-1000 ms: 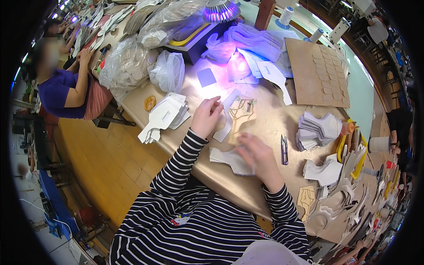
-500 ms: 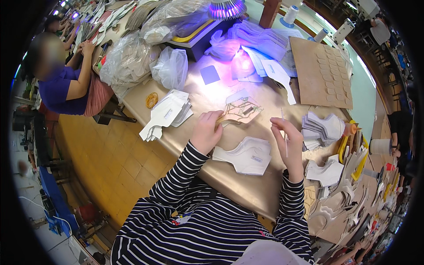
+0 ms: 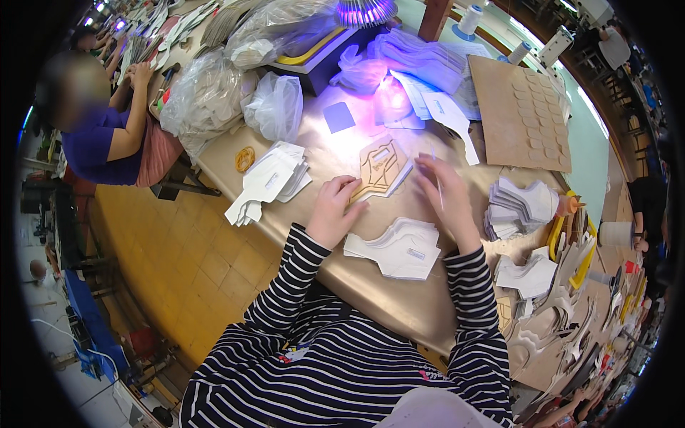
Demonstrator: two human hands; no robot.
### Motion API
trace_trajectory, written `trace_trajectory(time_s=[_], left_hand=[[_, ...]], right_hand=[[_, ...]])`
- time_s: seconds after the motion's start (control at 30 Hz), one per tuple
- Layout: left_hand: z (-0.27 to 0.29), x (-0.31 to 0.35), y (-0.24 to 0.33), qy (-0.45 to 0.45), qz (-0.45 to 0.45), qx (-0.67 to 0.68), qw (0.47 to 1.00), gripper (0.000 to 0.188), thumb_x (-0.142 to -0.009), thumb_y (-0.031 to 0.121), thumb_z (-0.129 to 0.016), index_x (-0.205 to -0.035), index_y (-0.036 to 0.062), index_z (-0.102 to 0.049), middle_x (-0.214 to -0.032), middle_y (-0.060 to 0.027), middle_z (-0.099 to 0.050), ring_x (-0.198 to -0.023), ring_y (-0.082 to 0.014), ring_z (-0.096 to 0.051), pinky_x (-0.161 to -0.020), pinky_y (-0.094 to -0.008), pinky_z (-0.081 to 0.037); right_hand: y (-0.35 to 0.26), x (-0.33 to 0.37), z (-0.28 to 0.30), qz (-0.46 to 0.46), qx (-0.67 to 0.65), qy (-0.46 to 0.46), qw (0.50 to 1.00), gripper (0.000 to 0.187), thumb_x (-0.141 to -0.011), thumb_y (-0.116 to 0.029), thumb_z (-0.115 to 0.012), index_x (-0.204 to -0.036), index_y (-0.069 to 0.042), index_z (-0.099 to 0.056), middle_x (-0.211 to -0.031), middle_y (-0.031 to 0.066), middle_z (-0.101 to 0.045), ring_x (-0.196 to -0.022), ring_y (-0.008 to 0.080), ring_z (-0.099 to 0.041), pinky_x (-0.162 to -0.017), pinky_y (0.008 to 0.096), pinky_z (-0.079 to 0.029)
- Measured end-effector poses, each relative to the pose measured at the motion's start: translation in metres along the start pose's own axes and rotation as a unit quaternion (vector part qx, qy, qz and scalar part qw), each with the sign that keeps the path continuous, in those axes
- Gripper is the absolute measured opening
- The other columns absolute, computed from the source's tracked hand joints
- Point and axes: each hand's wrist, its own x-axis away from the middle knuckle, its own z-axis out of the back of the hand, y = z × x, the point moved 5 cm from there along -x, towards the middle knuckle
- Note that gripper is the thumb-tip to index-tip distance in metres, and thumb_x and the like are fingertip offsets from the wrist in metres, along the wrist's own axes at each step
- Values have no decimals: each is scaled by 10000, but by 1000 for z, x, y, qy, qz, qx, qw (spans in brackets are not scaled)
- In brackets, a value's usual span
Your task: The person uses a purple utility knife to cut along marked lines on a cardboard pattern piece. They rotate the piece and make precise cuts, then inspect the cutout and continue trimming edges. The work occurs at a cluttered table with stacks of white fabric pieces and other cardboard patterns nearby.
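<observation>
A tan stencil template [image 3: 378, 162] with curved slots and a small cut-out window lies over a white cut piece [image 3: 404, 174], whose edge shows along the right side. My left hand [image 3: 334, 212] pinches the template's lower left corner between thumb and fingers. My right hand [image 3: 446, 196] is beside the template's right edge, fingers partly bent, a slim white pen-like stick [image 3: 439, 187] tucked among them. Whether its fingertips touch the white piece I cannot tell. Between my wrists, nearer me, lies a small stack of white shaped pieces [image 3: 396, 250].
More white stacks [image 3: 267, 182] lie left, and others [image 3: 521, 205] right. Rubber bands [image 3: 245, 159], plastic bags [image 3: 275, 107], a blue-grey patch [image 3: 339, 118] and a brown board [image 3: 521, 118] surround the work area. A lamp [image 3: 365, 13] glows violet overhead. A person [image 3: 107, 139] sits at left.
The template has turned more upright and now lies over the white piece. My right hand has moved left and away from me, close to the template's edge. My left hand keeps its hold.
</observation>
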Motion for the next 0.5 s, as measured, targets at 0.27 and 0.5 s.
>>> trace_trajectory(time_s=[0.27, 0.5], left_hand=[[-2, -5, -6, 21, -38, -27, 999, 320, -793, 41, -684, -1113, 49, -672, -1084, -93, -640, -1025, -299, -575, -912, -385, -469], [5, -21, -18, -11, -95, -49, 994, 274, -775, 44, -686, -1042, 97, -707, -1049, -72, -642, -1018, -293, -581, -903, -393, -466]], right_hand=[[21, -22, -32, 4, -19, -60, 998, 371, -844, -100, -692, -1197, -28, -605, -1231, 174, -610, -1150, 347, -572, -983, 378, -462], [21, 3, -19, -40, -12, -66, 997, 496, -785, -106, -750, -1249, -58, -583, -1289, 171, -577, -1245, 343, -514, -1041, 393, -432]])
